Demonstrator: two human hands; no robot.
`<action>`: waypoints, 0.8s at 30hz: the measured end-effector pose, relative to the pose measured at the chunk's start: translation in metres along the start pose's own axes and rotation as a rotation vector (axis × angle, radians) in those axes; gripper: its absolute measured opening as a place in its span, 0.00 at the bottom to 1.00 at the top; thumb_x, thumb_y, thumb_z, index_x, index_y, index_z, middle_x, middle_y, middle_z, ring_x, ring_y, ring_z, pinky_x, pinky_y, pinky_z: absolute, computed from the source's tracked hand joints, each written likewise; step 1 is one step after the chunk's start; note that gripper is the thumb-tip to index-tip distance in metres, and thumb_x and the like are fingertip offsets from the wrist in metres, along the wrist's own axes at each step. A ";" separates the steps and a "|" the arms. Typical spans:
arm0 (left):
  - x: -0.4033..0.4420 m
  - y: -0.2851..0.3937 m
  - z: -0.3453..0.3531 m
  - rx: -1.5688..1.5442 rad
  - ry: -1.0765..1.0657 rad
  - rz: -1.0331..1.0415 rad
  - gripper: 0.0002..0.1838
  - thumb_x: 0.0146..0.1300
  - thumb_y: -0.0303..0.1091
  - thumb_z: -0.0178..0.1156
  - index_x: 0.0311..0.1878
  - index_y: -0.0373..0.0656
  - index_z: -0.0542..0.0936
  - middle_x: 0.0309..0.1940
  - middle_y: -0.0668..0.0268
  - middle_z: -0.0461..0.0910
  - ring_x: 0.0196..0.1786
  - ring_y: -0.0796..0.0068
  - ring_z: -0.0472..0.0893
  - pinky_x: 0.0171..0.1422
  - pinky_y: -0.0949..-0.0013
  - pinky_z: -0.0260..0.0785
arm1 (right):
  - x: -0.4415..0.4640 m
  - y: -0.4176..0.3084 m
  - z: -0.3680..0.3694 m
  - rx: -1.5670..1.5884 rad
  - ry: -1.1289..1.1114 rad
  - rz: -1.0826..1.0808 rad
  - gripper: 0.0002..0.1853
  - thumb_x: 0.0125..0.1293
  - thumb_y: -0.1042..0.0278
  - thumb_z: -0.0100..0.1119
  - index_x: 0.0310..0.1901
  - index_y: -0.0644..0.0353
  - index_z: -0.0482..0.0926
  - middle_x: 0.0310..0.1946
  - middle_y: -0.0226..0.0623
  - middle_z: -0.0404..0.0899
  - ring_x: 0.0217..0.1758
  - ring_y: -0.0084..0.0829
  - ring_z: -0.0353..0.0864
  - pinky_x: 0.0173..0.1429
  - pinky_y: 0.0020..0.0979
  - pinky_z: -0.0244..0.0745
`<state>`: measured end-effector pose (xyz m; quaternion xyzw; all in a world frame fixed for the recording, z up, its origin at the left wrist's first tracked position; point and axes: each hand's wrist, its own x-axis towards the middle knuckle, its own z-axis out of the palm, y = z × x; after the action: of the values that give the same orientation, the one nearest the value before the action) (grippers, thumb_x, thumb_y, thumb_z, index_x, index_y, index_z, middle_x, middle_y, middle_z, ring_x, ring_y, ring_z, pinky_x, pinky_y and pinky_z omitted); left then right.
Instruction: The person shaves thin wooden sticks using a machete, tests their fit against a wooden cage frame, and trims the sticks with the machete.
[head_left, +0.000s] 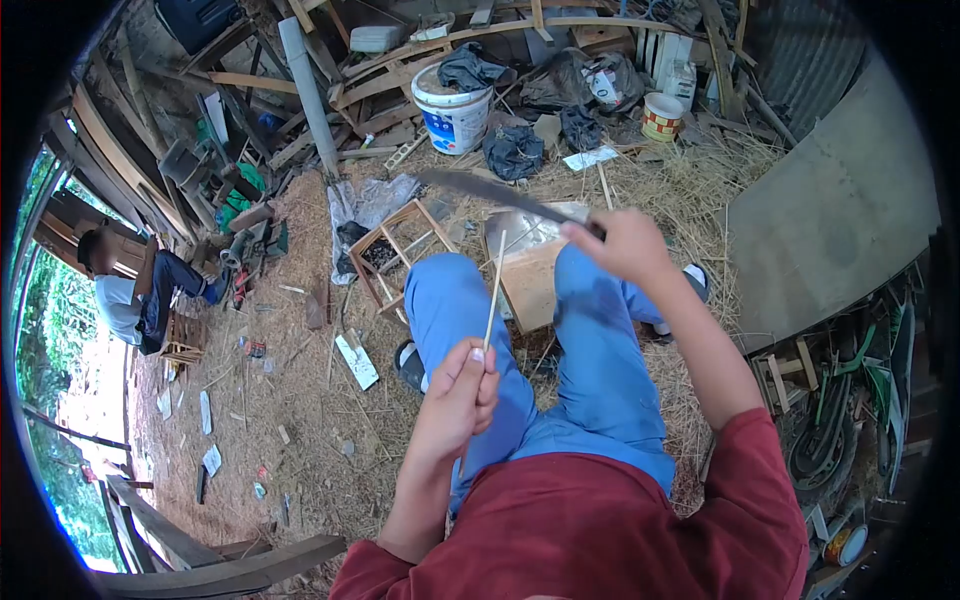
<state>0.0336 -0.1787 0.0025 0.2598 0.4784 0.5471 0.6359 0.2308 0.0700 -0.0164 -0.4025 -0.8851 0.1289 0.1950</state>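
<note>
My left hand (461,392) is closed round a thin wooden stick (495,290), which stands up from the fist and also shows a little below it. My right hand (622,246) is wrapped round the handle of a long dark-bladed knife (495,192). The blade points to the left, above the stick's upper tip and apart from it. Beyond my knees sits a wooden box (530,285) with a shiny sheet on its top. Left of it lies an open wooden frame (405,245) with dark bits inside.
Another person (125,290) sits at the far left. Behind the box are a white bucket (452,125), black plastic bags (513,152) and a small red-and-yellow pail (661,117). A large board (835,205) leans at the right, above a bicycle wheel (822,450). Straw covers the ground.
</note>
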 end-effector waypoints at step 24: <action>0.074 0.042 -0.006 -0.322 0.175 0.821 0.10 0.77 0.30 0.61 0.56 0.38 0.82 0.52 0.63 0.85 0.49 0.76 0.79 0.59 0.71 0.72 | -0.053 -0.123 0.022 1.312 -0.008 0.523 0.14 0.69 0.61 0.72 0.43 0.65 0.85 0.30 0.35 0.88 0.13 0.16 0.69 0.15 0.23 0.61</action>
<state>0.0053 -0.0987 0.0124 0.2786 0.2963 0.8415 0.3556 0.1717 -0.0509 -0.0014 -0.4009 -0.4998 0.6798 0.3569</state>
